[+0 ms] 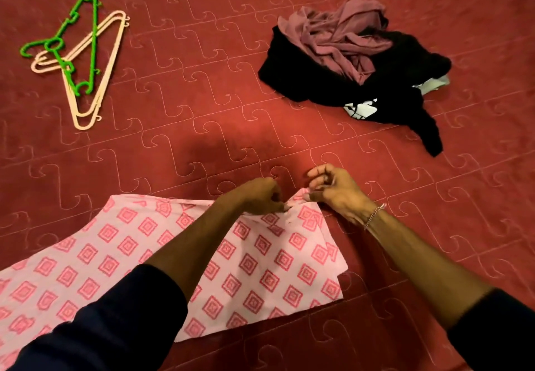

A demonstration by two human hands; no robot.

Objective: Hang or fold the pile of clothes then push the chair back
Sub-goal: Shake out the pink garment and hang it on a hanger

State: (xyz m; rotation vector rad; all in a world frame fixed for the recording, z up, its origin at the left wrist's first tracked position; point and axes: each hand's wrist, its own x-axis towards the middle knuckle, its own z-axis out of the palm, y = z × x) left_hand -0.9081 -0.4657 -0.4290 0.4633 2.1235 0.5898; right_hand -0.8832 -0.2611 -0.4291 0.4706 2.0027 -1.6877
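Pink patterned cloth on red bedspread, left hand and right hand fingers curled, pinching its far corner

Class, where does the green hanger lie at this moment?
In the head view, the green hanger lies far left on the red bedspread, across the cream hangers, well away from the clothes pile.

Dark navy sleeves are worn pushed up to the forearms on both arms, and a thin silver chain bracelet is worn at the right wrist.
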